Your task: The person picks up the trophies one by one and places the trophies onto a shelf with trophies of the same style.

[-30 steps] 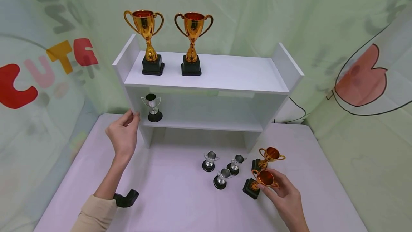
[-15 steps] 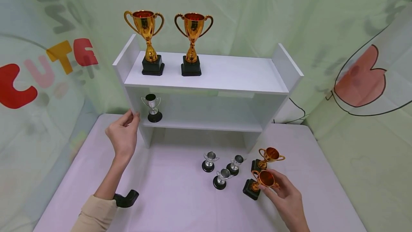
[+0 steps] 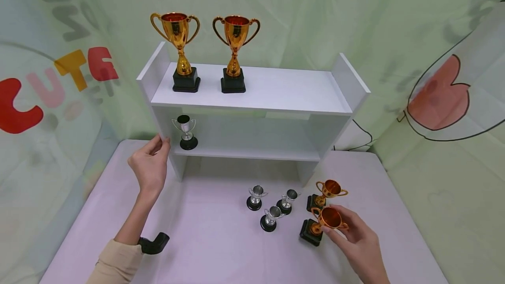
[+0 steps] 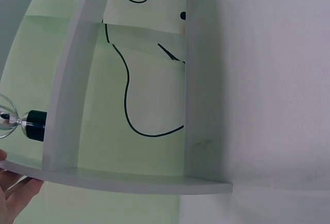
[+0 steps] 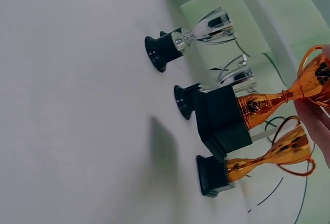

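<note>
My right hand (image 3: 357, 240) grips a gold trophy (image 3: 330, 217) by its cup, fingers and thumb around it. In the right wrist view its black square base (image 5: 223, 118) hangs tilted, apart from its shadow on the table. Another gold trophy (image 3: 330, 188) stands just behind it. Three small silver trophies (image 3: 255, 197) stand on the table to the left. My left hand (image 3: 150, 163) pinches the front edge of the left side panel of a white shelf (image 3: 252, 154). Beside that panel, a silver trophy (image 3: 187, 133) stands on the middle shelf.
Two large gold trophies (image 3: 176, 51) stand on the left half of the top shelf. A white-covered table (image 3: 221, 240) lies under everything. Printed fabric walls (image 3: 300, 16) enclose the back and sides. A black wrist strap piece (image 3: 154, 243) sticks out from my left wrist.
My right hand has shifted slightly to the right with the gold trophy, whose base has turned a little. My left hand keeps its place on the shelf panel.
</note>
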